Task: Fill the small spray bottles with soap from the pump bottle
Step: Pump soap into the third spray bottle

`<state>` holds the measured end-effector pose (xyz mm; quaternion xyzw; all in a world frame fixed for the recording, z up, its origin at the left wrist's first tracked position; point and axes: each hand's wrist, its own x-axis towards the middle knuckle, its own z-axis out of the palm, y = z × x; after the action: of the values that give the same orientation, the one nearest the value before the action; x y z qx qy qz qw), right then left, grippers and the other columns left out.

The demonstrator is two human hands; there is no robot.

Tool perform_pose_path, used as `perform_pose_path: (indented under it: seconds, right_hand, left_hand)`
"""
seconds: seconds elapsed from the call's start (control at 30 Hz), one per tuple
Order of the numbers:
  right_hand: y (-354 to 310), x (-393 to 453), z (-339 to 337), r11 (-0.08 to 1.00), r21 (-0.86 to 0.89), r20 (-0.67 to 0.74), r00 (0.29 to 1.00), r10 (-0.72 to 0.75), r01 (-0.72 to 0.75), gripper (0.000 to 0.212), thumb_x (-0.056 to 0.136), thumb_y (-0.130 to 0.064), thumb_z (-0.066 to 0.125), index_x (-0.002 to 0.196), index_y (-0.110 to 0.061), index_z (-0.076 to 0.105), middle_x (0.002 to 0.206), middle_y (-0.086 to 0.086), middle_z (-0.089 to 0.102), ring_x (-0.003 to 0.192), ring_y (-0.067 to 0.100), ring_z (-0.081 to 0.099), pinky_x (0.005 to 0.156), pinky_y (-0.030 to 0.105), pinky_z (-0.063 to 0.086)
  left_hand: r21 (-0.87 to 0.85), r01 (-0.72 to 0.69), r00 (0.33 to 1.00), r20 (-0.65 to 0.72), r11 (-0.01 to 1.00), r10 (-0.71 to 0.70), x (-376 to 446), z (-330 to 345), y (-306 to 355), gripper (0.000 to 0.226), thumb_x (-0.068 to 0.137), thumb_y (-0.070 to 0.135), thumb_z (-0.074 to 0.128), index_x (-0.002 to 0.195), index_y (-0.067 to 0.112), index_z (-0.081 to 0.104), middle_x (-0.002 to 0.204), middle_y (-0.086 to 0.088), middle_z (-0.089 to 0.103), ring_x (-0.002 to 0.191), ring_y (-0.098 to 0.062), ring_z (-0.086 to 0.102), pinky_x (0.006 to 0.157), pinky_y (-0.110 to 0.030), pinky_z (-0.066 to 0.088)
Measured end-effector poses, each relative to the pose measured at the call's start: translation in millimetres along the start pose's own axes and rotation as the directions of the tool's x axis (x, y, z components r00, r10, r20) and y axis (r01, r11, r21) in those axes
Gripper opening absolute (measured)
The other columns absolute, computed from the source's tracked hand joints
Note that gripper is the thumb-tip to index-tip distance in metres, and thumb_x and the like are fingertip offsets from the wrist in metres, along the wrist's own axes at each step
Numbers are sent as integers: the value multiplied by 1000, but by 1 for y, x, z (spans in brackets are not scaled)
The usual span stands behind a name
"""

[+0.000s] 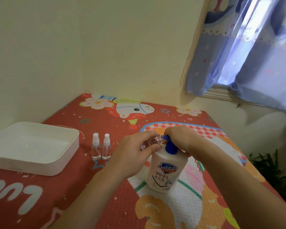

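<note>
Spray bottles on a red patterned worktop (69, 162), one in hand at the pump.

White tray (56, 164) lies far left. Just right of it, two capped clear spray bottles (101, 147) stand upright, side by side. Left hand (132, 156) grips a third, uncapped spray bottle (149, 142), tilted, its mouth at the blue pump nozzle (165, 137). Pump bottle (166, 171) stands upright at centre. Right hand (180, 138) rests curled over the pump head.

Head-worn view — looks forward and down, close above table (69, 187).
</note>
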<state>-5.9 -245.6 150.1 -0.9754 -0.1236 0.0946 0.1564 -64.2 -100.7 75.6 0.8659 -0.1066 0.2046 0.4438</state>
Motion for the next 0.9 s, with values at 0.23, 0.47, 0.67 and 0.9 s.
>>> perform_pose_path:
  seconds: [0.23,0.47,0.67,0.9]
  right_hand:
    - [11,-5,-20,860,440,260,953,153,-259,62,90,-65,35,110,-13,61,106,13,67,94,32,67,90,54,52]
    - [7,-6,-14,878,423,202,968,150,-225,41,94,-48,43,109,-14,60,106,14,67,95,34,66,90,53,52]
    - [0,-2,-3,999,46,-7,1000,-24,25,14,100,-5,38,95,-15,46,108,15,59,93,27,54,78,32,41]
    - [2,2,-1,992,-106,41,997,-58,62,13,100,-3,38,99,-7,50,96,10,48,87,22,44,76,29,35]
  left_hand:
    - [-5,-27,1000,-2,1000,27,4,-5,9,25,90,41,65,116,42,64,100,16,71,88,-2,63,76,-30,52]
    - [11,-22,1000,-5,1000,22,5,-6,8,27,89,39,67,115,41,65,97,18,71,87,0,63,75,-26,51]
    - [-10,-1,1000,-12,1000,1,2,-1,2,23,89,36,68,112,38,67,97,17,71,89,-2,63,77,-32,52]
    - [-45,18,1000,-19,999,-19,0,3,0,25,89,32,69,114,35,68,94,18,70,88,-2,62,76,-26,51]
